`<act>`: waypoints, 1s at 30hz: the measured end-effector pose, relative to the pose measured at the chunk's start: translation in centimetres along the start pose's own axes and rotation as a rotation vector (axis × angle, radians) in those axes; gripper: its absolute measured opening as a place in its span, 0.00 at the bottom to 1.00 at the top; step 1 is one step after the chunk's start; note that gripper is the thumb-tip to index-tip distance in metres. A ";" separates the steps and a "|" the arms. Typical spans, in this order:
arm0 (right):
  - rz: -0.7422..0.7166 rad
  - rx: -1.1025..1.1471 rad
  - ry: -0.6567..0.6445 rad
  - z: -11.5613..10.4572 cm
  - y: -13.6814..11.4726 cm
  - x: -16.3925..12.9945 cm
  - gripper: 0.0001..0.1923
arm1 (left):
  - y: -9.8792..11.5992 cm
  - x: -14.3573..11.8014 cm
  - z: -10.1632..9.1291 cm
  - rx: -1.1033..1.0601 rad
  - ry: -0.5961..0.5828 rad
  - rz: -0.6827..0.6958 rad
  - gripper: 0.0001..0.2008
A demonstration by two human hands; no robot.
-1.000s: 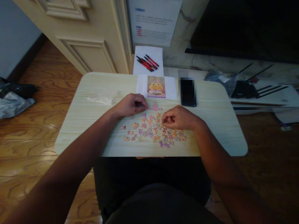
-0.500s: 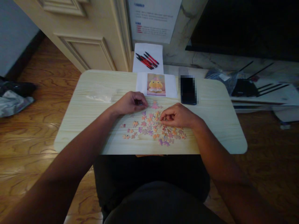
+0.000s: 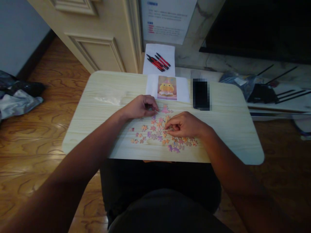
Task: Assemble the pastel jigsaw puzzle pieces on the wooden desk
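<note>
At frame centre, the right hand (image 3: 184, 124) pinches a loose jigsaw piece (image 3: 167, 128) while the curled left hand (image 3: 141, 106) pins another; a light, level grip suits best

Left hand (image 3: 139, 106) curled, fingertips pinched; right hand (image 3: 185, 125) loosely fisted, seemingly pinching too

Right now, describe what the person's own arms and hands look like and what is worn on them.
Both forearms are bare: no sleeves reach into view, and no watch, bracelet or glove shows on either wrist. The left hand and right hand show no rings that I can make out, though the light is dim. Lower down, dark clothing covers the lap.
</note>
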State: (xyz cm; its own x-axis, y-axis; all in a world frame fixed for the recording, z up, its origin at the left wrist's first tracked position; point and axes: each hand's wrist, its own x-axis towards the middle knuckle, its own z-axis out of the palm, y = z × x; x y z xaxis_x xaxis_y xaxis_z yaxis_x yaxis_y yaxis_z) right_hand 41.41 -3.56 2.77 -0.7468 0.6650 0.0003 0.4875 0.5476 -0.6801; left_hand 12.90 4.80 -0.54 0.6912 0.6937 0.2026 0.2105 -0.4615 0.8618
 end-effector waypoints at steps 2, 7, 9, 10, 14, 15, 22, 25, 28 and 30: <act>0.007 -0.006 0.003 -0.2 0.1 -0.1 0.09 | 0.1 0.0 0.0 0.002 -0.006 -0.004 0.05; -0.016 0.003 0.031 -0.1 -0.1 0.0 0.11 | 0.6 -0.1 -0.3 -0.034 -0.042 0.010 0.04; -0.044 -0.009 0.052 0.1 -0.2 0.2 0.12 | 0.8 -0.2 -0.4 -0.053 -0.065 0.027 0.04; -0.063 -0.020 0.054 0.2 -0.3 0.3 0.12 | 0.8 -0.2 -0.5 -0.058 -0.075 0.035 0.04; -0.113 -0.053 0.033 0.5 -0.2 0.4 0.13 | 0.6 -0.2 -0.6 -0.052 -0.087 0.033 0.05; -0.119 -0.059 0.033 0.5 -0.1 0.4 0.13 | 0.5 -0.3 -0.5 -0.052 -0.084 0.028 0.06; -0.145 -0.076 0.127 0.5 0.2 0.3 0.11 | 0.4 -0.4 -0.4 -0.073 -0.070 0.017 0.05; -0.111 -0.131 0.204 0.6 0.4 0.4 0.12 | 0.6 -0.3 -0.4 -0.075 -0.069 0.004 0.05; -0.065 -0.186 0.233 0.8 0.6 0.4 0.14 | 0.7 -0.3 -0.5 -0.060 -0.074 -0.020 0.04; -0.050 -0.209 0.220 0.9 0.7 0.5 0.15 | 0.8 -0.3 -0.5 -0.059 -0.069 -0.013 0.04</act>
State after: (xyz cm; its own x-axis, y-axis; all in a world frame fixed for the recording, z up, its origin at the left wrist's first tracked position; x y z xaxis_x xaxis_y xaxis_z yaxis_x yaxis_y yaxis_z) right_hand 40.97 -3.34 1.65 -0.6677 0.7158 0.2043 0.5520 0.6602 -0.5093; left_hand 12.47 4.48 0.33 0.7353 0.6584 0.1606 0.1800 -0.4181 0.8904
